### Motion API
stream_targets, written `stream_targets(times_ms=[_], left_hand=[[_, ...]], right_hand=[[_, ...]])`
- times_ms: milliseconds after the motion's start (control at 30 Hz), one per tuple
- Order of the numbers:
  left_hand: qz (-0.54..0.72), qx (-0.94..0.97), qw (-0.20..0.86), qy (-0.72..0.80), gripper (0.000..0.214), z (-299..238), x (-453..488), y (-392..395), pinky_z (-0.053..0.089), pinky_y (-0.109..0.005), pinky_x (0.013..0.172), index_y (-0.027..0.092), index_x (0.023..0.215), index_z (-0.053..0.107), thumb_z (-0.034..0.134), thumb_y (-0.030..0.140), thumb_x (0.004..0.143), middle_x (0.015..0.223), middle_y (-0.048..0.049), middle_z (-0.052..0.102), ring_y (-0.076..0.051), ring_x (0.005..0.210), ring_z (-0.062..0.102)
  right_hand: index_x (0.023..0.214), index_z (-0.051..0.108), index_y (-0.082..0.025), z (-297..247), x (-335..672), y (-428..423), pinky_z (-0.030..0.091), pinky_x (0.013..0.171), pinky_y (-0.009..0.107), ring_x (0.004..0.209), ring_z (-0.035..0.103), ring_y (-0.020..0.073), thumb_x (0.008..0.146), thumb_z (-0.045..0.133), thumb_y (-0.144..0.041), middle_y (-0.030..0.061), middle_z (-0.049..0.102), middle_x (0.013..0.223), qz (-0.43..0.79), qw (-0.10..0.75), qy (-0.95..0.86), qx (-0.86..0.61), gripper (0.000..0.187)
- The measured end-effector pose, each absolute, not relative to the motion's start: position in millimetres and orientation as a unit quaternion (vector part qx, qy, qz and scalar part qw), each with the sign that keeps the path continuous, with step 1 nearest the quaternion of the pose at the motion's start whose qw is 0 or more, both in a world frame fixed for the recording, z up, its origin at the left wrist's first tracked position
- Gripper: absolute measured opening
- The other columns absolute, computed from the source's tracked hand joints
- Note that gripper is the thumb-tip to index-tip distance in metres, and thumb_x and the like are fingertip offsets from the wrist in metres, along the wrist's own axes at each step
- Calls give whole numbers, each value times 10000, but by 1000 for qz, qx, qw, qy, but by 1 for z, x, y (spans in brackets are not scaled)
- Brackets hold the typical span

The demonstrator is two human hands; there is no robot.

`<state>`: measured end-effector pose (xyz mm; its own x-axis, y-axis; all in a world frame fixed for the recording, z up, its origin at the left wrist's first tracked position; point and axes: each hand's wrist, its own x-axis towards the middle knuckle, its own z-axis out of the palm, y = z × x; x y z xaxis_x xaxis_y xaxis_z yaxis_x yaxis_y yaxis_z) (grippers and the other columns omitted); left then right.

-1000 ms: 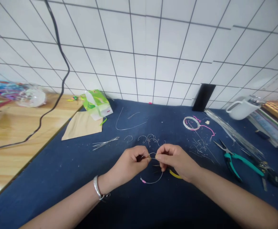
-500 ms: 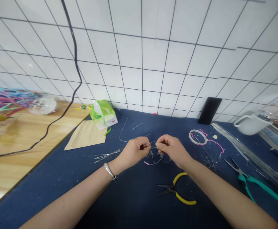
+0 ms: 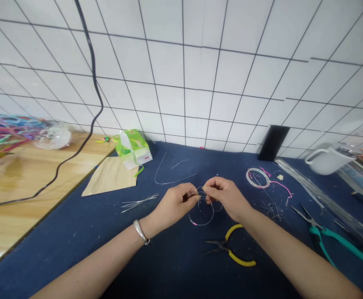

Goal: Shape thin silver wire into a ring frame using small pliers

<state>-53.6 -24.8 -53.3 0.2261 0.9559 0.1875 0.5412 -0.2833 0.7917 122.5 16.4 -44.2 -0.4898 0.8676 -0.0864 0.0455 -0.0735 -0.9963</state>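
Observation:
Between my hands is a thin silvery wire (image 3: 213,215) bent into loops and curls, with a few small pink beads or wraps near its lower left end. My left hand (image 3: 181,201) pinches it from the left between thumb and fingers. From the right, my right hand (image 3: 223,195) pinches the upper part of the same wire piece, fingertips close to the left ones. Below the hands lie yellow-handled pliers (image 3: 231,247), their jaws pointing left. Exactly how the wire runs between the fingertips is too fine to make out.
Cut wires (image 3: 140,202) and a long bent wire (image 3: 169,182) lie left on the blue mat. To the right are a white ring (image 3: 258,178) with pink cord, teal-handled pliers (image 3: 333,236), a wire bundle (image 3: 312,187) and a white mug (image 3: 329,160). A green packet (image 3: 133,145) stands back left.
The bent wire between my hands has turned a little, and its big loop with the pink part hangs slightly lower. My left thumb and fingers have shifted slightly right.

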Motion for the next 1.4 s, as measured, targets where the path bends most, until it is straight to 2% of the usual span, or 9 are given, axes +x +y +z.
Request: stream_targets(times_ms=[167, 300, 467, 667, 933, 1133, 1400], left_hand=[[376, 726, 294, 495, 215, -53, -51, -27, 366, -232, 586, 162, 689, 559, 473, 288, 840, 659, 7, 522, -108, 627, 475], [411, 696, 281, 517, 225, -54, -52, -28, 366, -231, 584, 161, 689, 559, 478, 302, 845, 655, 8, 511, -107, 622, 466], [434, 629, 357, 537, 237, -53, -54, -30, 361, -216, 537, 157, 720, 552, 474, 342, 845, 610, 21, 492, -97, 566, 452], [437, 613, 398, 524, 279, -49, -55, -30, 396, -240, 605, 146, 696, 557, 471, 366, 844, 650, -2, 533, -117, 632, 487], [412, 652, 397, 497, 199, -45, -61, -28, 423, -255, 662, 170, 845, 629, 490, 312, 839, 767, -23, 585, -127, 709, 517], [354, 729, 392, 436, 255, -36, -69, -24, 432, -280, 720, 213, 1002, 646, 436, 273, 871, 847, -47, 607, -144, 786, 530], [338, 686, 435, 474, 259, -40, -70, -25, 436, -264, 641, 171, 891, 664, 476, 343, 847, 791, -44, 595, -129, 688, 529]], right_hand=[[783, 565, -161, -43, 122, 12, 459, 594, 251, 595, 525, 96, 749, 596, -357, -17, 545, 652, 623, 328, -597, -385, 202], [871, 561, -160, -41, 122, 6, 455, 557, 236, 588, 540, 95, 738, 612, -372, -9, 566, 686, 633, 314, -590, -391, 256], [811, 568, -153, -42, 120, -2, 452, 515, 229, 548, 545, 98, 770, 564, -363, 4, 581, 667, 601, 283, -617, -422, 214], [759, 600, -173, -48, 120, -3, 436, 508, 221, 519, 532, 100, 775, 538, -344, -13, 559, 608, 507, 300, -664, -461, 183], [742, 622, -187, -49, 122, -1, 373, 533, 221, 554, 482, 100, 776, 517, -302, -22, 539, 607, 440, 305, -711, -456, 160], [758, 627, -188, -51, 122, 2, 353, 541, 220, 577, 459, 102, 784, 506, -292, -22, 526, 618, 429, 302, -718, -458, 162], [779, 642, -190, -54, 122, 0, 374, 587, 227, 624, 500, 116, 797, 497, -281, -9, 583, 675, 410, 307, -738, -440, 172]])
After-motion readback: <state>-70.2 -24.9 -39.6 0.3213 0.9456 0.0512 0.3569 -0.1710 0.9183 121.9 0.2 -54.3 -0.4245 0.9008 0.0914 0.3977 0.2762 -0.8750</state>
